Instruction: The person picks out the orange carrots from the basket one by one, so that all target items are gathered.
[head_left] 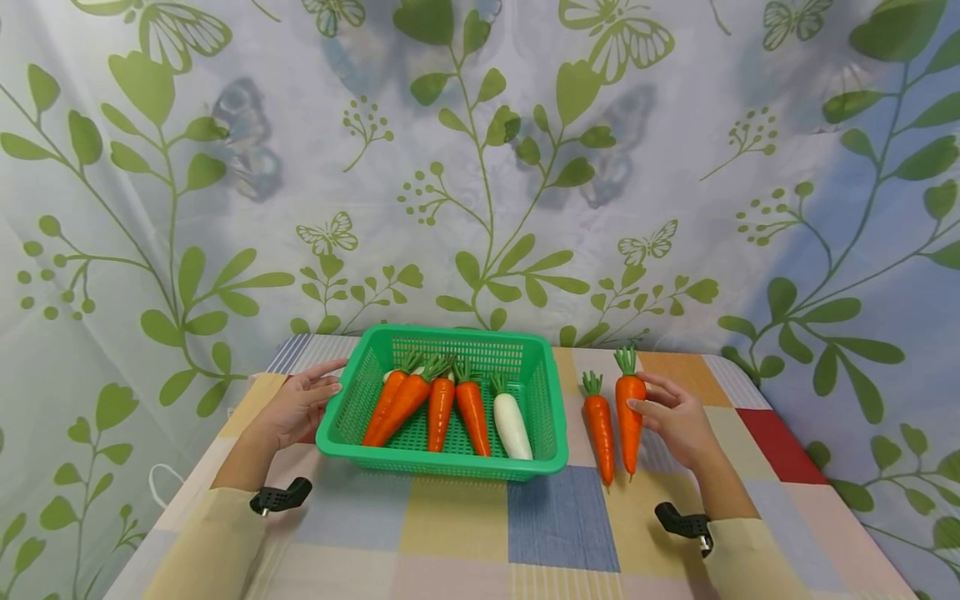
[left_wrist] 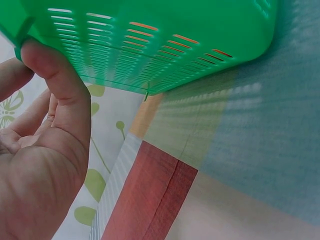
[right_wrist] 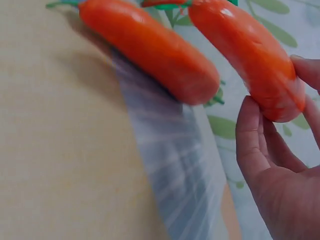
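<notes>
A green slotted basket [head_left: 442, 468] stands mid-table holding several orange carrots [head_left: 439, 412] and one white radish [head_left: 512, 427]. My left hand [head_left: 336, 377] is at its left rim; in the left wrist view the thumb [left_wrist: 45, 65] presses under the lip of the basket [left_wrist: 150, 40] with a forefinger on the other side. Right of the basket lie two more carrots. My right hand [head_left: 648, 398] pinches the thick end of the right carrot [head_left: 630, 421] between thumb and fingers. The right wrist view shows that carrot [right_wrist: 250, 45] with the other carrot [right_wrist: 150, 50] beside it, a small gap apart.
The table wears a checked cloth [head_left: 457, 525] of pastel squares, with a red square [head_left: 780, 446] at the right. A leaf-and-butterfly curtain [head_left: 480, 167] hangs close behind the table's back edge. The second loose carrot [head_left: 600, 433] lies between basket and right hand.
</notes>
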